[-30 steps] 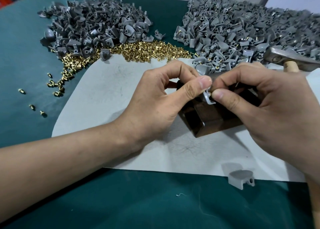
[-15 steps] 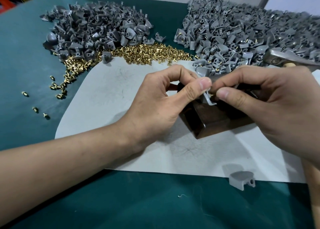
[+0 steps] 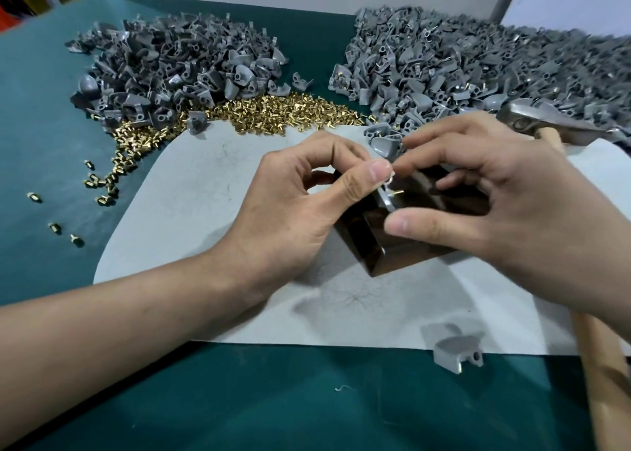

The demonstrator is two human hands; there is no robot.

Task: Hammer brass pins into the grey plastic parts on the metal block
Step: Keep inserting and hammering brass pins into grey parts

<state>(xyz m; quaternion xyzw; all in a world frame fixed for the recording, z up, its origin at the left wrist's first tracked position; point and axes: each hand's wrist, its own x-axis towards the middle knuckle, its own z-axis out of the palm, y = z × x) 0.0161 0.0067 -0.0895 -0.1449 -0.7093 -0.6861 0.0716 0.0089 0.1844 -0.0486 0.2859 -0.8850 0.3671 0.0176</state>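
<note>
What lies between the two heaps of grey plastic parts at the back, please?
In the head view, mostly bare green mat, with one stray grey part; the brass pins spread just in front of the gap.

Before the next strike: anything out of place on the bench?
A lone grey part sits at the near edge of the paper sheet, and a few stray brass pins lie scattered on the green mat at left.

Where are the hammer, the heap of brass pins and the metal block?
hammer [image 3: 549,124]: head view, on its steel head.
heap of brass pins [image 3: 273,112]: head view, middle of the heap.
metal block [image 3: 362,235]: head view, its dark near side face.
</note>
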